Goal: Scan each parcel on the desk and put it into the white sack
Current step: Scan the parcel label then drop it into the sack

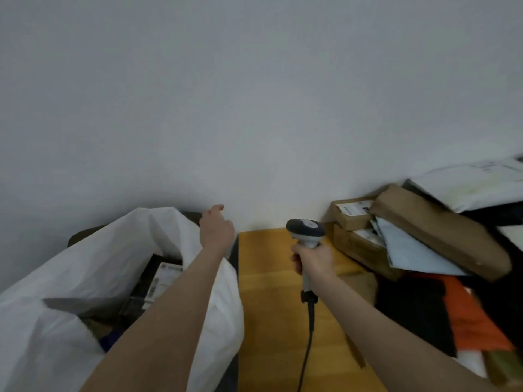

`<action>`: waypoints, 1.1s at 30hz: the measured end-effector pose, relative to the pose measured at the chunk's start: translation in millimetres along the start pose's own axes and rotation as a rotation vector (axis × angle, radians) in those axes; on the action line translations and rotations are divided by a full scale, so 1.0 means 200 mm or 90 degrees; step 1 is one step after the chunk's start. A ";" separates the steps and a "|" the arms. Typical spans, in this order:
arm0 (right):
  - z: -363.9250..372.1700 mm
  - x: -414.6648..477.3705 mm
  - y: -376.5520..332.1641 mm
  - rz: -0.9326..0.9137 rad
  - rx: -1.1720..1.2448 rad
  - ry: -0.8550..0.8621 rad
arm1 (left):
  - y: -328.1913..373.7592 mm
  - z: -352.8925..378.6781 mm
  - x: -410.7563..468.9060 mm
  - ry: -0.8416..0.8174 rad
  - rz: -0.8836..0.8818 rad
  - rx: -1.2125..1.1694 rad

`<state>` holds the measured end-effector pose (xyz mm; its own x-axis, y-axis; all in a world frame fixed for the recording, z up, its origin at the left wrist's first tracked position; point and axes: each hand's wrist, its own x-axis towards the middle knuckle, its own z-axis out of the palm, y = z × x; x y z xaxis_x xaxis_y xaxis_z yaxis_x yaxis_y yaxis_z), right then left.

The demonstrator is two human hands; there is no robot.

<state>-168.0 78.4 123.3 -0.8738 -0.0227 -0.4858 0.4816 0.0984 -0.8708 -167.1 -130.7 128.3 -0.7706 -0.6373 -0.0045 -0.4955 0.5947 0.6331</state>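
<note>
The white sack (93, 258) stands open at the left, beside the wooden desk (271, 292). Inside it lie a dark parcel with a white label (161, 281) and other parcels. My left hand (216, 229) hovers above the sack's far rim, fingers relaxed, holding nothing. My right hand (312, 260) grips the handle of a grey and white barcode scanner (305, 232), upright over the desk, its cable (307, 343) trailing toward me. A pile of parcels lies on the right: cardboard boxes (353, 213), a brown paper bag (435, 233), a grey mailer (410, 250), a white mailer (469, 185).
A plain white wall fills the upper view. Black and orange bags (469, 315) lie at the pile's near right. A small brown parcel (360, 284) sits by my right forearm. A dark chair or stand (85, 233) holds the sack.
</note>
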 end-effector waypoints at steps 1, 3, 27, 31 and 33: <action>-0.09 0.01 -0.01 -0.002 0.009 0.024 | 0.10 0.07 -0.03 -0.025 0.026 0.000; -0.28 0.05 -0.03 -0.017 0.012 0.076 | 0.29 0.22 -0.10 -0.073 0.080 0.003; -2.06 0.58 -0.02 0.007 0.023 0.223 | 1.54 1.45 -0.32 -0.274 0.081 0.014; -2.07 0.62 0.00 0.022 0.003 0.239 | 1.46 1.41 -0.27 -0.254 -0.001 0.039; -2.05 0.62 0.00 0.031 -0.003 0.246 | 1.39 1.33 -0.25 -0.265 -0.037 0.005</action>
<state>-303.6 483.8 93.9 -0.8113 0.3584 -0.4618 0.5237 0.0947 -0.8466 -372.9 197.2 99.0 -0.8367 -0.4179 -0.3540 -0.5448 0.5684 0.6165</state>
